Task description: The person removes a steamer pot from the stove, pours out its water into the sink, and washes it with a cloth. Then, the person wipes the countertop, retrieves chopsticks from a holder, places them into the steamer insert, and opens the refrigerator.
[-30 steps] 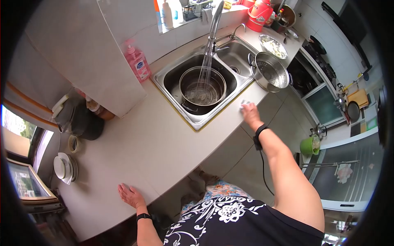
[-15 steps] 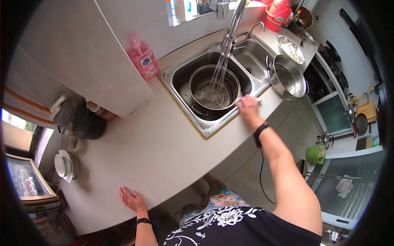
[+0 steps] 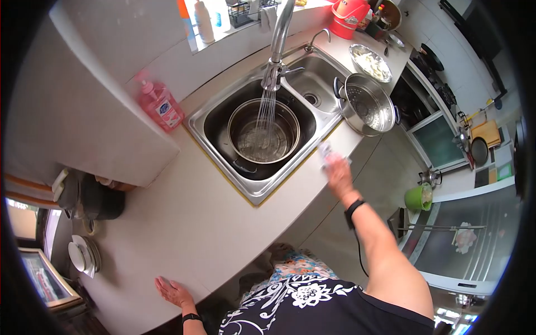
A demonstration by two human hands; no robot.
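Note:
My right hand (image 3: 340, 177) is over the counter's front edge, just right of the sink, its fingers closed on a small pale, pinkish cloth (image 3: 325, 152) that is blurred by motion. Palm down, my left hand (image 3: 173, 291) rests on the countertop (image 3: 184, 229) with its fingers stretched out. In the left basin of the steel sink (image 3: 257, 192) sits a deep pot (image 3: 239, 151). Water sprays into it from the tap (image 3: 272, 75). A steamer pot with holes in its base (image 3: 368, 103) stands on the counter right of the sink, nearest my right hand.
A pink soap bottle (image 3: 162, 106) stands by the wall left of the sink. Beyond the steamer is a plate of pale cut food (image 3: 370, 63), with a red bucket (image 3: 349, 19) behind it. Stacked dishes (image 3: 84, 255) and a dark pitcher (image 3: 100, 195) are at the left.
My right hand has pulled back from the sink's edge toward the counter's front edge, with the cloth now showing more. My left hand stays on the counter. The view has shifted to the right.

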